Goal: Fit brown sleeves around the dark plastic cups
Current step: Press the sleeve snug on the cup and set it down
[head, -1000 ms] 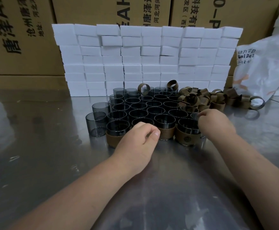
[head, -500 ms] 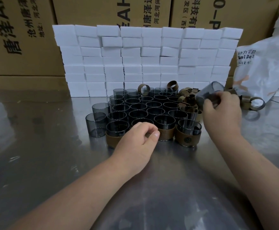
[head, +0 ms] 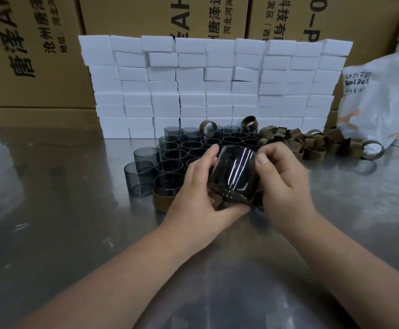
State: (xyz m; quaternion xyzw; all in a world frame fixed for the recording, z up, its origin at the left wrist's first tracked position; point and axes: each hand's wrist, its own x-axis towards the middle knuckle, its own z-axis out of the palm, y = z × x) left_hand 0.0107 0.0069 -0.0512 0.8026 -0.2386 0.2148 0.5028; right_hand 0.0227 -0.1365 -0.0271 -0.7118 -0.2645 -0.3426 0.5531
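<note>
showing bare dark cups (head: 143, 172) standing in rows on the metal table (head: 63, 233), left of and behind the held cup (head: 234, 172), with one sleeved cup (head: 167, 186) at the front of the rows just left of it. the left hand (head: 198, 198) curls its fingers round the held cup's left side, thumb beneath the lower end. the held cup is off the table and tilted, with a brown sleeve (head: 216, 205) touching its lower end; whether it encircles the cup cannot be told. stacked white blocks (head: 217, 86) stand behind. the right hand (head: 286, 186) clamps the cup's right side, thumb on the wall. loose sleeves (head: 312, 143) lie right of the held cup, a white bag (head: 383, 103) farther right.
</note>
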